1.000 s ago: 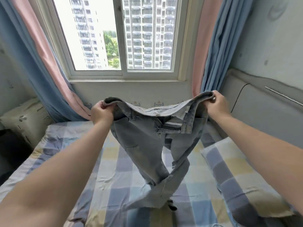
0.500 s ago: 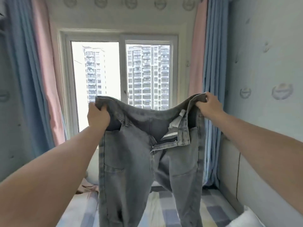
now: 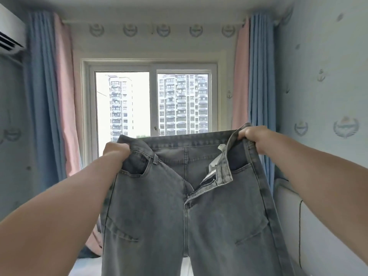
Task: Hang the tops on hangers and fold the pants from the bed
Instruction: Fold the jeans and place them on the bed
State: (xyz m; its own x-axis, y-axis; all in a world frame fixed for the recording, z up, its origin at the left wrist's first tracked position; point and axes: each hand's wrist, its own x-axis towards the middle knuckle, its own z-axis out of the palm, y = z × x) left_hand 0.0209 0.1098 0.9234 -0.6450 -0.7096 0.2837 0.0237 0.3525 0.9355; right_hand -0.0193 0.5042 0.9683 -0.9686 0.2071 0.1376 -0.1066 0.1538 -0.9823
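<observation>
We are noting one pair of grey-blue jeans (image 3: 179,216) hanging in mid-air in front of the window (image 3: 153,100), with the front side facing the camera. The left hand (image 3: 116,150) is grasping the waistband at its left end, its fingers curling over the top edge just above the left front pocket. The right hand (image 3: 253,136) is grasping the waistband at its right end, clenching a bunched fold of denim, and is sitting slightly higher than the left.

The waistband is stretching between the two hands. The fly is standing open: the zip is undone, and the right flap is folding outward and showing pale lining. Both legs are hanging straight down and running out of the bottom edge of view, so we cannot tell where the hems are lying.

On the far side, blue-and-pink curtains are hanging at the left (image 3: 49,96) and right (image 3: 253,76) of the window. An air conditioner (image 3: 10,32) is sitting high on the left wall. A pale padded headboard (image 3: 318,236) is running along the right wall, low and near.
</observation>
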